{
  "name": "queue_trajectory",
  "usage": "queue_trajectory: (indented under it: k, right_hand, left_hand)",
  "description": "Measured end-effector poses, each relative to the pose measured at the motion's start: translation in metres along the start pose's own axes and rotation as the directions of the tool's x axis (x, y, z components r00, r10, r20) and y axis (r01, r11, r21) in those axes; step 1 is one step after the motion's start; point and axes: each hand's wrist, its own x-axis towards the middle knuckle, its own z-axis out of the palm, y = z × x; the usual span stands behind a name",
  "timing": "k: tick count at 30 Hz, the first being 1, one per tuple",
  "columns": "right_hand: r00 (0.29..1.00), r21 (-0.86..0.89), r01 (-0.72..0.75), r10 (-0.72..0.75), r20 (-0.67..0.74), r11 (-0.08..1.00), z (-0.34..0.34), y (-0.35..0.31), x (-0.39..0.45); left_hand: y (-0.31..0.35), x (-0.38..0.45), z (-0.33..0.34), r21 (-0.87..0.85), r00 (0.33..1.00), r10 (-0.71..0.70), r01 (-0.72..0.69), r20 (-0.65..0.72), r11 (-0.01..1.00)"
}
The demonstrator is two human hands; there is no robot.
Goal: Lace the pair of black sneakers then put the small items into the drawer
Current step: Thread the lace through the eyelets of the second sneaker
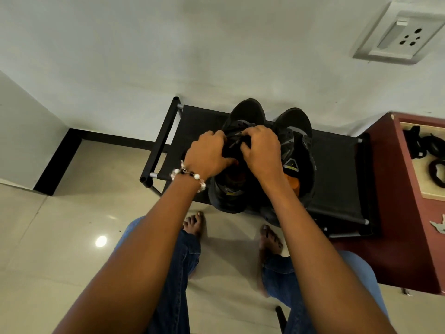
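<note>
Two black sneakers stand side by side on a low black shoe rack (337, 165), toes toward the wall. Both my hands are over the left sneaker (243, 114). My left hand (207, 153), with a bead bracelet on the wrist, and my right hand (261, 150) curl their fingers around the black lace and tongue at its middle. The lace itself is mostly hidden under my fingers. The right sneaker (297, 131) sits untouched beside my right hand. At the right, an open drawer (419, 179) in a dark red cabinet holds black hair ties (437, 169) and a black clip (413, 138).
The rack stands against a white wall on a glossy beige tile floor. My bare feet (269, 239) and jeans are just in front of it. A small pale item (439, 227) lies on the red cabinet top. A wall socket (397, 34) is at upper right.
</note>
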Motion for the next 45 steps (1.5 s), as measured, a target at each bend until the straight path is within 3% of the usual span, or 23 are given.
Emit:
queue_trajectory:
  k: [4, 10, 13, 15, 17, 20, 23, 25, 30, 37, 39, 41, 43, 45]
  right_hand:
    - [0.997, 0.017, -0.004, 0.005, -0.072, 1.000, 0.005, 0.001, -0.001]
    - [0.988, 0.032, 0.009, -0.004, -0.156, 0.999, 0.013, -0.001, -0.005]
    - [0.977, 0.187, -0.050, 0.087, -0.196, 0.981, 0.010, -0.001, -0.005]
    - [0.970, 0.325, -0.191, 0.228, -0.080, 0.926, 0.009, -0.002, -0.003]
    - [0.920, 0.503, -0.380, 0.375, 0.116, 0.776, 0.006, -0.005, -0.001]
    - [0.819, 0.726, -0.543, 0.457, 0.347, 0.422, -0.008, -0.007, 0.002]
    - [0.711, 0.773, -0.629, 0.461, 0.530, 0.082, -0.022, -0.003, 0.006]
    - [0.682, 0.772, -0.635, 0.455, 0.573, -0.022, -0.025, 0.001, 0.008]
    - [0.708, 0.783, -0.619, 0.388, 0.590, -0.063, -0.028, 0.004, 0.005]
    - [0.776, 0.710, -0.625, 0.358, 0.519, 0.324, -0.037, -0.007, 0.008]
    - [0.795, 0.704, -0.604, 0.332, 0.507, 0.373, -0.040, -0.007, 0.007]
    - [0.795, 0.750, -0.603, 0.284, 0.536, 0.272, -0.046, -0.002, 0.005]
    - [0.779, 0.792, -0.609, 0.226, 0.585, 0.049, -0.055, 0.007, 0.005]
    - [0.789, 0.811, -0.581, 0.202, 0.581, -0.062, -0.062, 0.012, 0.006]
  left_hand:
    - [0.005, 0.001, 0.016, 0.026, 0.980, -0.060, 0.066, -0.189, 0.997]
    - [0.002, 0.002, 0.022, -0.069, 0.964, -0.140, 0.128, -0.227, 0.989]
    - [0.004, 0.000, 0.022, -0.053, 0.968, -0.146, 0.138, -0.204, 0.989]
    - [0.005, 0.001, 0.022, -0.054, 0.970, -0.164, 0.157, -0.178, 0.986]
    - [0.007, 0.002, 0.023, -0.069, 0.970, -0.193, 0.184, -0.147, 0.980]
    - [0.008, 0.003, 0.024, -0.067, 0.966, -0.214, 0.207, -0.142, 0.976]
    - [0.010, 0.002, 0.025, -0.041, 0.962, -0.217, 0.213, -0.167, 0.976]
    - [0.012, 0.001, 0.026, -0.022, 0.962, -0.206, 0.205, -0.180, 0.978]
    - [0.010, 0.003, 0.027, -0.028, 0.960, -0.206, 0.205, -0.191, 0.978]
    - [0.012, 0.001, 0.026, -0.019, 0.956, -0.220, 0.220, -0.193, 0.975]
    - [0.012, 0.001, 0.026, -0.016, 0.956, -0.224, 0.225, -0.191, 0.974]
    - [0.013, 0.001, 0.026, -0.018, 0.954, -0.230, 0.231, -0.192, 0.973]
    - [0.014, 0.001, 0.025, -0.012, 0.953, -0.236, 0.238, -0.188, 0.971]
    - [0.016, 0.000, 0.024, 0.005, 0.954, -0.239, 0.244, -0.182, 0.970]
